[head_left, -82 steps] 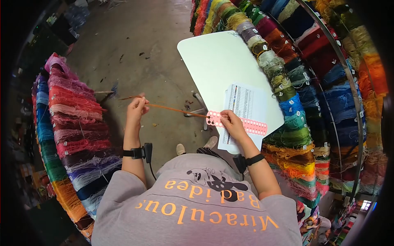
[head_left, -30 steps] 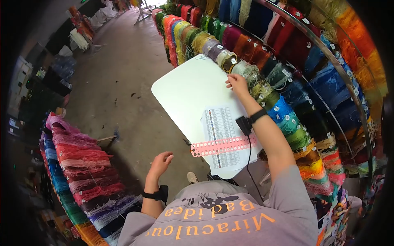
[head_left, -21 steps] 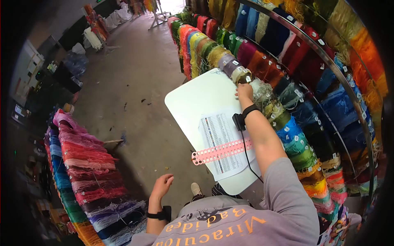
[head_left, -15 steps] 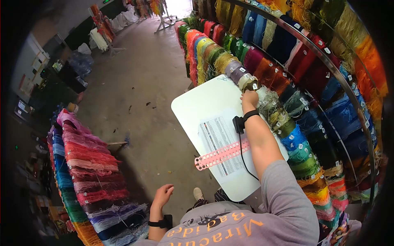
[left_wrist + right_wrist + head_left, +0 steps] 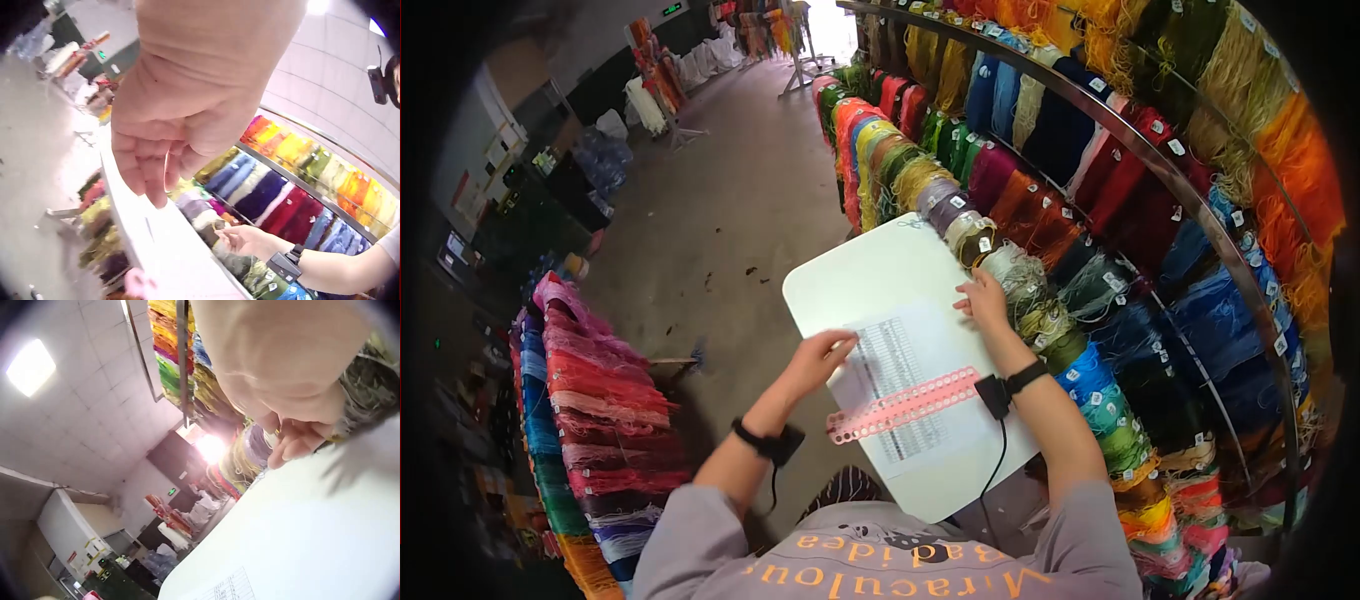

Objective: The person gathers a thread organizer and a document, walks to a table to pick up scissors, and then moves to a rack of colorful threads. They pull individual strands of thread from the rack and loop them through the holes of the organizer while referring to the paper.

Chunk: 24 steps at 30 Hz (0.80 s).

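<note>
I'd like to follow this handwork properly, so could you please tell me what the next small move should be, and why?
Probably ease the thin yellow strand gently away from the dark brown skein: the right hand's fingertips appear to pinch it there, and the left hand, open and holding nothing, seems free to help.

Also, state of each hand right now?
Left hand: open, loosely curled, nothing visibly held.
Right hand: fingers bent by the brown skein; can't tell if it pinches thread.

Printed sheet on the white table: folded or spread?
Spread: the printed sheet lies flat on the white table, rows showing on both sides of the pink strip.
</note>
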### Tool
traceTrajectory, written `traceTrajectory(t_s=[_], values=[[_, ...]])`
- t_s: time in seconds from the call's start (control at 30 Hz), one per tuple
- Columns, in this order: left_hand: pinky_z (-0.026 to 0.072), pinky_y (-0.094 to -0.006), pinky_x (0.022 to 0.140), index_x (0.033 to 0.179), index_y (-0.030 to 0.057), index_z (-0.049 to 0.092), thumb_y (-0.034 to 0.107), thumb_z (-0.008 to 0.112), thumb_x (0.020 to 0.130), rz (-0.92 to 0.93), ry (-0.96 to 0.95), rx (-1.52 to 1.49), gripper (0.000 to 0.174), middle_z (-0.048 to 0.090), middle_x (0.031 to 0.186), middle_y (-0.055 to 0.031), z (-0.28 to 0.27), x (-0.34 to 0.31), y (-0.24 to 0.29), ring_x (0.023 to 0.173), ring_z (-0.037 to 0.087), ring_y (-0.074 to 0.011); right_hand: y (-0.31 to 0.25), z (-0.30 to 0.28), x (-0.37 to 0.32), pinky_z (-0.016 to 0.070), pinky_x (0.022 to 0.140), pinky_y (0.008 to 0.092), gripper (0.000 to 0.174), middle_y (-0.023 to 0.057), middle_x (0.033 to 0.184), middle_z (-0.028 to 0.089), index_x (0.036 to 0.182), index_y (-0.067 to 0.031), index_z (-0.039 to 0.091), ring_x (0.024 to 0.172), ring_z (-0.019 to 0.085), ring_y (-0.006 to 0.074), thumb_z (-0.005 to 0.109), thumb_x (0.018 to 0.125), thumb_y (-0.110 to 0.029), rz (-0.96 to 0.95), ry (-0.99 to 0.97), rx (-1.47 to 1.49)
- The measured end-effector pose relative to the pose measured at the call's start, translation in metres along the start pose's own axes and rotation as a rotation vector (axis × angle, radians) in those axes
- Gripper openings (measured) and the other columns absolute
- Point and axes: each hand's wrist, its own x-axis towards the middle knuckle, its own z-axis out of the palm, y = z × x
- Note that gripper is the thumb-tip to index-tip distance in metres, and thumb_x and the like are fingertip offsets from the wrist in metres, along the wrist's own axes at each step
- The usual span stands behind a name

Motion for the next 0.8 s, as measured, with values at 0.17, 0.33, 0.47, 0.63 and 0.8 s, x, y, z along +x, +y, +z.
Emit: traceTrajectory(t_s=[0.17,0.33,0.47,0.63,0.8], values=[[0.05,-0.0303,0.077,0.121,0.0069,0.057,0.027,0.052,0.095,-0.173,-0.36,-0.312,0.033,0.058,0.113,-0.0052,0.07,0.146,0.043,0.091,0.059,-0.0156,0.01,-0.039,-0.035,0.0452,0.049,0.0219,0.035,0.0119,0.089,0.066,0.12,0.0033,0.05,0.061,0.063,0.0145,0.051,0.087,-0.008,0.014,-0.186,-0.003],[0.049,-0.03,0.078,0.12,0.0074,0.057,0.025,0.052,0.094,-0.459,-0.454,-0.673,0.031,0.056,0.116,-0.0036,0.122,0.23,0.009,0.095,0.058,-0.0162,0.005,-0.056,-0.075,0.0455,0.053,0.0223,0.027,0.0096,0.087,0.066,0.113,0.0025,0.055,0.063,0.062,0.0128,0.052,0.09,-0.01,0.052,-0.184,-0.002],[0.0493,-0.0292,0.076,0.116,0.0033,0.056,0.019,0.054,0.093,-0.567,-0.575,-0.799,0.028,0.058,0.114,-0.0058,0.105,0.237,0.003,0.089,0.059,-0.0176,-0.001,-0.063,-0.109,0.0455,0.057,0.0216,0.024,0.0089,0.086,0.067,0.11,0.0016,0.057,0.065,0.062,0.0123,0.052,0.091,-0.012,0.034,-0.041,-0.054],[0.0522,-0.0247,0.072,0.124,0.0022,0.051,0.018,0.051,0.094,-0.361,-0.53,-0.941,0.034,0.056,0.118,-0.0049,0.043,0.252,0.004,0.086,0.059,-0.0148,-0.005,-0.041,-0.134,0.046,0.061,0.0213,0.023,0.0083,0.086,0.067,0.108,0.0003,0.059,0.069,0.062,0.0116,0.053,0.092,-0.014,0.076,0.128,-0.062],[0.0511,-0.0253,0.073,0.128,0.0024,0.048,0.019,0.051,0.095,-0.377,-0.603,-0.869,0.038,0.051,0.126,-0.0036,0.013,0.263,0.0,0.088,0.058,-0.0151,-0.01,0.001,-0.137,0.0457,0.063,0.0212,0.022,0.0072,0.087,0.067,0.108,-0.0003,0.06,0.072,0.062,0.0109,0.053,0.092,-0.014,0.105,0.171,-0.027]])
